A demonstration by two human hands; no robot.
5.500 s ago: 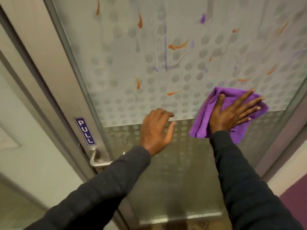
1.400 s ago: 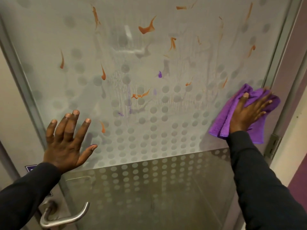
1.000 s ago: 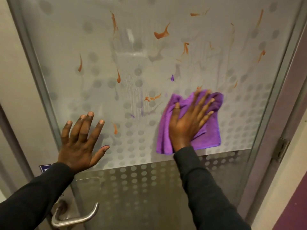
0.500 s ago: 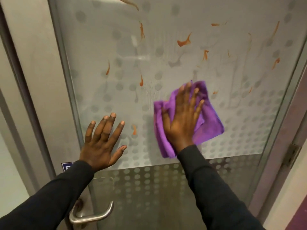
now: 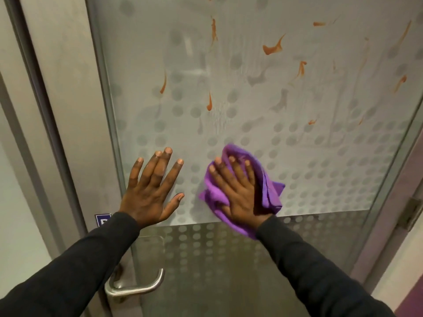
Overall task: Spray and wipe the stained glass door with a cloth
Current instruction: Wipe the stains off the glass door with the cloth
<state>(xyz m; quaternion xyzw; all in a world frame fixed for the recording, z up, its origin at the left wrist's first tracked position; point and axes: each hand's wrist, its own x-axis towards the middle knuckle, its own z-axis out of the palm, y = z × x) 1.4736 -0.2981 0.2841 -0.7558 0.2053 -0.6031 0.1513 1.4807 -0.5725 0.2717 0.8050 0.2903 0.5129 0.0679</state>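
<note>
A right hand (image 5: 240, 193), fingers spread flat, presses a purple cloth (image 5: 266, 188) against the frosted glass door (image 5: 297, 138), just above its clearer lower band. The empty left hand (image 5: 152, 191) lies flat beside it, near the door's left edge. Orange streaks (image 5: 271, 48) mark the open glass above.

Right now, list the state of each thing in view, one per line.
Glass door: frosted, dotted, streaked wet, not yet clean.
Orange stains: several remain, all above the cloth.
Purple cloth: bunched, pressed against the glass.
Right hand: flat on the cloth.
Left hand: bare, fingers spread on the glass.
Door handle: horizontal, untouched.
</note>
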